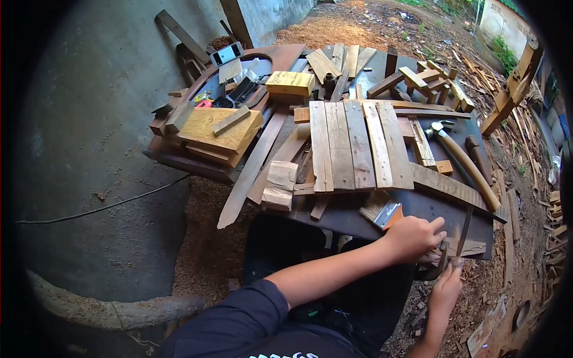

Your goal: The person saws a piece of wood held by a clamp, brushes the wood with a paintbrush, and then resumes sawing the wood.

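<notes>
My left hand is closed at the near right edge of the table, its fingers curled; what lies inside them is hidden. A paint brush with a metal ferrule and orange handle overlaps that hand, its handle end out of sight behind it. Lower right, my right hand is closed around the lower end of a thin dark blade-like strip, which points up over the table edge. A small wooden piece lies beside the strip. A short dark piece shows between my hands.
A slatted wooden panel lies mid-table, with a claw hammer to its right. Wood blocks, a phone and loose boards lie left and behind. Small wooden frames stand at the back right.
</notes>
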`<action>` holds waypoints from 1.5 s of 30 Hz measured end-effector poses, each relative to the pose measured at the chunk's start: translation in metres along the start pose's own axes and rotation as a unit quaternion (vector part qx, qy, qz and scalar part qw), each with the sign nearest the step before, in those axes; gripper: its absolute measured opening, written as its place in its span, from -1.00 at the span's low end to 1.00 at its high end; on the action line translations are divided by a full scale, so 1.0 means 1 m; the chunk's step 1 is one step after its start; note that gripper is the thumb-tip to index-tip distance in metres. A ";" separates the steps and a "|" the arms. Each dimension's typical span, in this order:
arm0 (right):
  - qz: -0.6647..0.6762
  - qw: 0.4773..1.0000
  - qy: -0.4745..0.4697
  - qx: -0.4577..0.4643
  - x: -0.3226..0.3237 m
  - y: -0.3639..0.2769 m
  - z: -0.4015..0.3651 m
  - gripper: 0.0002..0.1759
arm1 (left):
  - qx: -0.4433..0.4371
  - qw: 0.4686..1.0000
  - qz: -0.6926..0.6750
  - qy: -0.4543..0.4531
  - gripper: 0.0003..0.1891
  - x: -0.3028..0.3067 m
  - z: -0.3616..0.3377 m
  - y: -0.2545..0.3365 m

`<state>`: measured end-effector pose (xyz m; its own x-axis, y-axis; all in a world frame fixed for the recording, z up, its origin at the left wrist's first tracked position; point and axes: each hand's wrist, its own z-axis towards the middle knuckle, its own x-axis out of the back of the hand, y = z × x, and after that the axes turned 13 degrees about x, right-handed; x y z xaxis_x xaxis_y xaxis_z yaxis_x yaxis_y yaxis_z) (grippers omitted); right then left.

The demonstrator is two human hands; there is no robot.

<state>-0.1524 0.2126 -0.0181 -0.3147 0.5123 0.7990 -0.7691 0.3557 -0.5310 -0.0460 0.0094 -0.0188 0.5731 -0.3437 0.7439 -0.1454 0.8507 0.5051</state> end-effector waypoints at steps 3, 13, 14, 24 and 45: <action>-0.028 0.997 -0.047 -0.045 0.020 -0.022 -0.026 -0.65 | -0.010 1.000 0.005 0.003 -0.44 -0.005 0.001 -0.004; -0.087 0.988 -0.118 -0.049 0.038 -0.023 0.001 -0.70 | 0.005 0.999 0.019 -0.041 -0.44 0.010 0.002 0.004; -0.084 0.985 -0.130 -0.071 0.044 -0.030 -0.015 -0.70 | 0.003 0.999 0.015 -0.032 -0.44 0.009 0.003 0.002; -0.098 0.989 -0.113 0.015 0.044 -0.027 0.010 -0.66 | 0.007 1.000 -0.008 -0.024 -0.44 -0.002 0.001 -0.001; -0.068 0.988 -0.113 -0.086 0.038 -0.031 0.002 -0.69 | 0.011 0.999 0.044 -0.006 -0.49 0.013 0.007 0.009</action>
<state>-0.1415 0.2198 0.0294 -0.3459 0.2702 0.8985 -0.7127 0.5472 -0.4389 -0.0458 0.0096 -0.0013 0.5480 -0.2718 0.7911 -0.2137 0.8689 0.4466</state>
